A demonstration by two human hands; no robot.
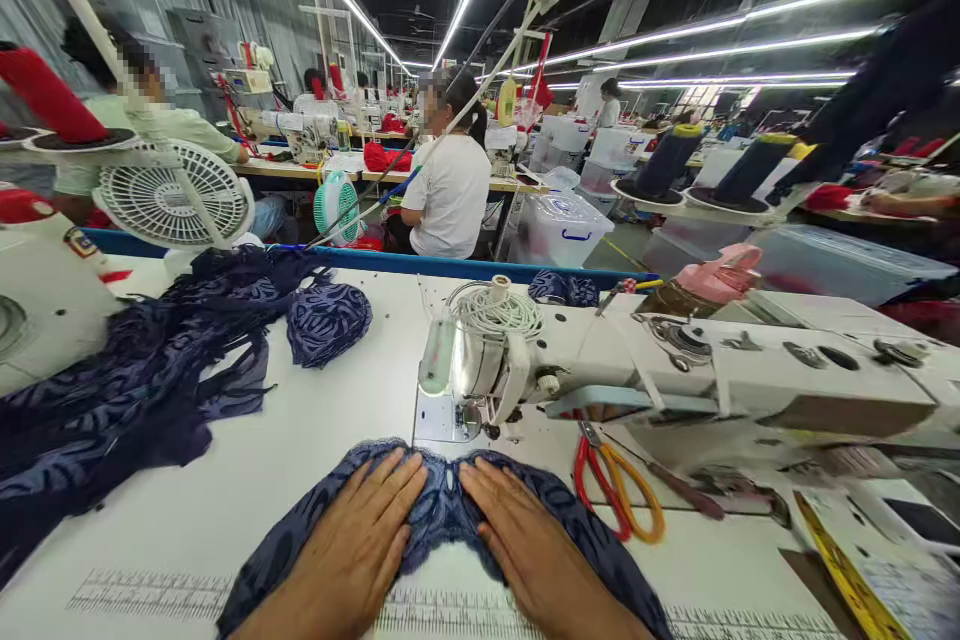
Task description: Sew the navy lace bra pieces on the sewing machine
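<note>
A dark blue patterned lace garment piece (439, 510), shaped like a bra front with two cups, lies spread on the white table just in front of the sewing machine (480, 370). My left hand (360, 530) rests flat on its left cup, fingers stretched toward the middle. On the right cup my right hand (525, 530) lies flat in the same way. Between my fingertips the lace centre shows, with a small pale slit near its top edge. The machine's needle plate (442, 418) is just beyond the fabric.
Scissors with red and orange handles (619, 485) lie right of the fabric. A stack of blue cups (328, 322) and a heap of dark fabric strips (165, 360) sit at left. Printed ruler marks (150, 592) run along the front. A person in white (450, 190) sits beyond the table.
</note>
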